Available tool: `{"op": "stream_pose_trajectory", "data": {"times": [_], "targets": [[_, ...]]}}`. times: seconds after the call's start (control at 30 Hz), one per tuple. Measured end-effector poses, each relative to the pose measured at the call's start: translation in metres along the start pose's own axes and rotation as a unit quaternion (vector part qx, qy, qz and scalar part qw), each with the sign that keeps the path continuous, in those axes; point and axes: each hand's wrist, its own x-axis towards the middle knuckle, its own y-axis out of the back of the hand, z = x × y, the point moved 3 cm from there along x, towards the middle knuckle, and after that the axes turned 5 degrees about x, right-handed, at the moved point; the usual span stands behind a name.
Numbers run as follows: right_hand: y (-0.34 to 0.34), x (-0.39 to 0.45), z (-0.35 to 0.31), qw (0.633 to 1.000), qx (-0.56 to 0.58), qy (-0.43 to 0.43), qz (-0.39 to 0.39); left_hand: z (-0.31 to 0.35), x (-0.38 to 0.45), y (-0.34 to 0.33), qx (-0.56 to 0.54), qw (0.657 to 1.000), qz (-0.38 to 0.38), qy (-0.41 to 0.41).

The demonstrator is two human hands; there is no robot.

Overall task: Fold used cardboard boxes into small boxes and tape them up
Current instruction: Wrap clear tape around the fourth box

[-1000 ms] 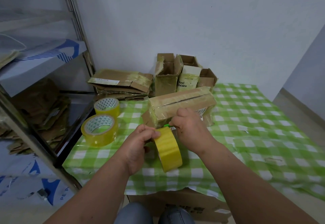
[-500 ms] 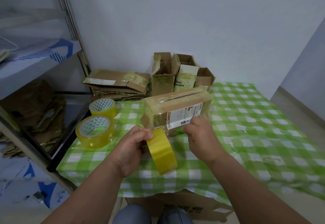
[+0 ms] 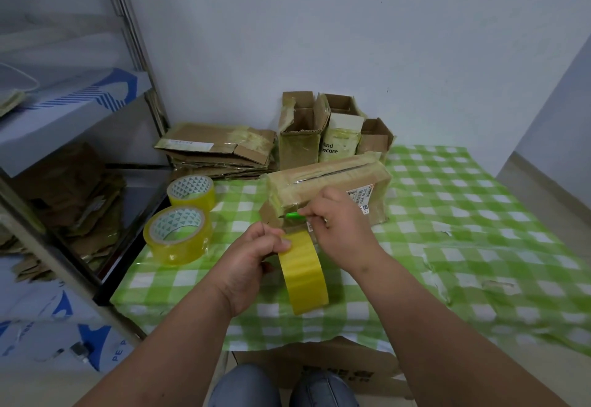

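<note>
At the centre of the frame we see the left hand (image 3: 252,261) with its grip closed around a yellow tape roll (image 3: 303,274), thumb on the outer band and fingers through the core; the roll stands on edge above the green checked tabletop (image 3: 447,215). Just right of it, the right hand (image 3: 339,227) has its grip curled on a small green cutter (image 3: 292,215), whose tip points left against the near face of the taped cardboard box (image 3: 329,179). That box lies on the tabletop just above the hands, tilted, with a printed label showing on its right side.

At centre left two more yellow tape rolls (image 3: 179,235) lie flat, touching or nearly so. Above them a stack of flattened cardboard (image 3: 217,151) rests by the wall, and to its right three open small boxes (image 3: 332,131) stand upright together. A metal shelf (image 3: 64,125) fills the left of the frame, with more flattened cardboard on its lower level.
</note>
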Motion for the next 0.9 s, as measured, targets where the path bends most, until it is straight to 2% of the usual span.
{"op": "stream_pose_trajectory", "data": {"times": [0.2, 0.37, 0.47, 0.53, 0.6, 0.67, 0.73, 0.8, 0.9], "targets": [[-0.003, 0.001, 0.011, 0.992, -0.09, 0.047, -0.077, 0.003, 0.0, 0.0, -0.003, 1.0, -0.006, -0.009], [0.006, -0.02, 0.036, 0.992, -0.085, -0.078, -0.055, 0.003, 0.0, 0.0, -0.009, 1.0, 0.005, -0.013], [0.007, -0.032, 0.044, 0.966, -0.136, -0.167, -0.144, 0.002, 0.0, -0.002, -0.001, 1.0, 0.002, -0.013], [0.006, -0.038, 0.045, 0.942, -0.2, -0.188, -0.194, 0.001, -0.001, -0.004, -0.002, 1.0, -0.001, -0.013], [0.008, -0.041, 0.044, 0.938, -0.228, -0.193, -0.175, 0.001, -0.002, -0.005, -0.004, 1.0, -0.003, -0.014], [0.011, -0.038, 0.036, 0.957, -0.18, -0.211, -0.085, 0.001, -0.003, -0.006, -0.004, 1.0, -0.001, -0.015], [0.014, -0.035, 0.024, 0.963, -0.048, -0.266, -0.024, 0.001, -0.004, -0.007, -0.003, 1.0, 0.003, -0.016], [0.012, -0.034, 0.01, 0.936, 0.098, -0.336, -0.037, 0.001, -0.007, -0.008, -0.002, 1.0, 0.003, -0.017], [0.009, -0.035, -0.008, 0.889, 0.214, -0.401, -0.061, 0.002, -0.012, -0.01, 0.01, 1.0, -0.003, -0.025]]}}
